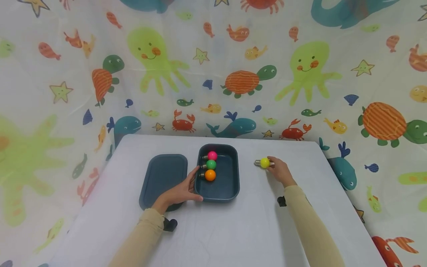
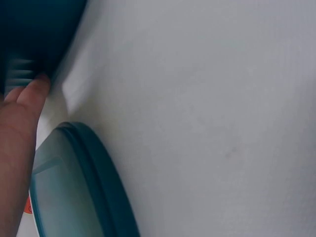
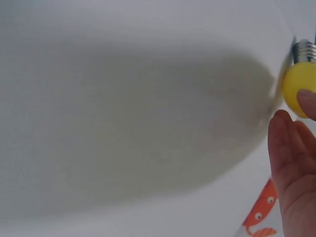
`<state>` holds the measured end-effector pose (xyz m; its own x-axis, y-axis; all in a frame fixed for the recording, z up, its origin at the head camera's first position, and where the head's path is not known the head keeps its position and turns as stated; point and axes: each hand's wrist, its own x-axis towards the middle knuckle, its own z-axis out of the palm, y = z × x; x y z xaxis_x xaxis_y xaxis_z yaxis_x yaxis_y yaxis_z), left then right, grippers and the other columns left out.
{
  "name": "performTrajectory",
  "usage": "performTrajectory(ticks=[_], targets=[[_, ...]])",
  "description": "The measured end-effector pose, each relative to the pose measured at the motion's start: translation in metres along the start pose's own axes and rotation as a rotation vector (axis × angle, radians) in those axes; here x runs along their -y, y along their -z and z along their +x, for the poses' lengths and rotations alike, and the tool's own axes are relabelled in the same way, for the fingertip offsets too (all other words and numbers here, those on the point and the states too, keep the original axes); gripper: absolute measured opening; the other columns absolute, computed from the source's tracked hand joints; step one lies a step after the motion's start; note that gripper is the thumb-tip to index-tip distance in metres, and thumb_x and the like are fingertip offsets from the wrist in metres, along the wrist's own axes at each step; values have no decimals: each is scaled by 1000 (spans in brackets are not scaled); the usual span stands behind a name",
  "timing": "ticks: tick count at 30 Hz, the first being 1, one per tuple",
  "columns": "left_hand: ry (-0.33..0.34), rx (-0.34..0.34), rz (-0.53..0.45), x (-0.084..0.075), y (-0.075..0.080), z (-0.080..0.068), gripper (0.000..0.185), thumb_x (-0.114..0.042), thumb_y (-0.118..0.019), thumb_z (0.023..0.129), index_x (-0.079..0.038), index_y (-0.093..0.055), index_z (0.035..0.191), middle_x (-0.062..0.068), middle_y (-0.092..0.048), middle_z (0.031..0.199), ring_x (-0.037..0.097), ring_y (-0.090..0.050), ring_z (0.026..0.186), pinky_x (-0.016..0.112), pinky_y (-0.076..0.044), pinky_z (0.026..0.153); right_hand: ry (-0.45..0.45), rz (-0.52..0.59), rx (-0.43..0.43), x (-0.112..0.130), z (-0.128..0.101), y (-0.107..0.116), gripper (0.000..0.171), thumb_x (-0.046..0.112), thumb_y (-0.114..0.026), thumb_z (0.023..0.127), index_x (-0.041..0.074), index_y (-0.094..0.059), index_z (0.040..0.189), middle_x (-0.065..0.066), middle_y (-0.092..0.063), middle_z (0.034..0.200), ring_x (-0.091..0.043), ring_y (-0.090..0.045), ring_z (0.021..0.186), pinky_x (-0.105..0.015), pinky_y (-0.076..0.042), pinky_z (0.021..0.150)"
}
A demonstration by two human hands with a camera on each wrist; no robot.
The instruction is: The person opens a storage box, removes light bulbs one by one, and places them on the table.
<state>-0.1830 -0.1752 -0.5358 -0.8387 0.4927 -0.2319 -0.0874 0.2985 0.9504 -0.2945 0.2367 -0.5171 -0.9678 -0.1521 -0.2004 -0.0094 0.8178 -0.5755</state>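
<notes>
Hands first: our left hand (image 1: pixel 181 191) rests with fingers straight along the 9 o'clock wall of the tub (image 1: pixel 233 174), bracing it; the left wrist view shows a fingertip (image 2: pixel 37 86) touching that dark wall, nothing gripped. Our right hand (image 1: pixel 279 170) is at the yellow bulb (image 1: pixel 265 162), which lies on the table (image 1: pixel 227 230) at 3 o'clock from the tub, apart from it, metal base pointing toward the tub. In the right wrist view fingertips (image 3: pixel 306 101) touch the bulb's globe; we judge a light pinch is forming, though we cannot tell whether the bulb is off the surface. Inside the tub, against its 9 o'clock side, three bulbs lie in a row: pink (image 1: pixel 212 155) at 12 o'clock, green (image 1: pixel 211 164) in the middle, orange (image 1: pixel 209 175) at 6 o'clock, each just beside the next. The lid (image 1: pixel 163 178) lies flat at 9 o'clock from the tub, partly under our left wrist. To do this well, we advise gripping the globe rather than the base, since a round bulb rolls readily, and keeping the left hand steady on the tub.
</notes>
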Motion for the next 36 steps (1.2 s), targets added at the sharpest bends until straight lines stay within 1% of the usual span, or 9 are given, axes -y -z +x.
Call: performTrajectory(ticks=[4,8,10,13,18,23,27,33,36], targets=[[1,-3,-4,-1,0,1,116,-21,-81,82,-38,8,155,0,10,164,22,-7,150,41,-19,118,22,-38,-43,7,-1,5,55,0,-59,95,-4,-38,146,-29,-44,141,-41,-53,121,-52,-43,103],[-7,-6,-2,-2,1,1,115,-17,-80,83,-36,8,155,1,10,164,22,-7,150,41,-19,118,50,-102,-160,19,-1,8,51,-4,-59,92,-8,-44,140,-32,-49,133,-42,-54,117,-52,-45,101],[-9,-2,-1,-3,1,1,114,-17,-79,84,-36,8,155,1,10,164,23,-6,150,41,-19,118,66,-112,-223,27,-2,8,48,-4,-60,91,-10,-47,137,-32,-52,130,-42,-55,115,-52,-46,99],[-15,6,-10,-4,1,1,114,-16,-79,84,-36,8,155,1,10,164,22,-5,150,41,-18,118,108,-73,-269,43,-4,7,46,0,-63,91,-11,-49,134,-31,-54,129,-41,-55,116,-52,-46,99],[-15,6,-18,-4,1,0,113,-15,-78,85,-36,8,156,1,10,164,23,-6,150,42,-19,118,162,48,-239,72,-10,-1,50,6,-67,91,-8,-49,136,-27,-52,134,-38,-55,121,-47,-47,100],[-18,11,-23,-2,0,0,113,-15,-77,85,-35,8,156,2,9,164,24,-7,150,42,-19,118,166,100,-200,97,-13,-15,54,13,-70,91,-3,-49,139,-22,-52,138,-34,-55,124,-43,-47,101],[-26,13,-30,-1,-1,0,113,-14,-77,85,-35,8,156,2,9,164,23,-7,150,42,-19,118,174,97,-177,115,-14,-28,56,17,-72,90,0,-51,138,-19,-53,138,-32,-56,123,-41,-48,100],[-24,8,-37,1,-4,0,113,-14,-78,85,-35,8,155,3,9,164,24,-8,150,43,-19,118,258,44,-129,137,-15,-49,56,22,-75,88,-1,-55,135,-18,-59,130,-30,-61,115,-39,-51,97],[-25,8,-36,1,-6,0,113,-15,-78,85,-33,9,156,4,9,164,24,-8,150,43,-19,118,278,30,-96,143,-16,-59,57,24,-75,88,-1,-56,135,-16,-61,129,-28,-62,112,-38,-51,96]])
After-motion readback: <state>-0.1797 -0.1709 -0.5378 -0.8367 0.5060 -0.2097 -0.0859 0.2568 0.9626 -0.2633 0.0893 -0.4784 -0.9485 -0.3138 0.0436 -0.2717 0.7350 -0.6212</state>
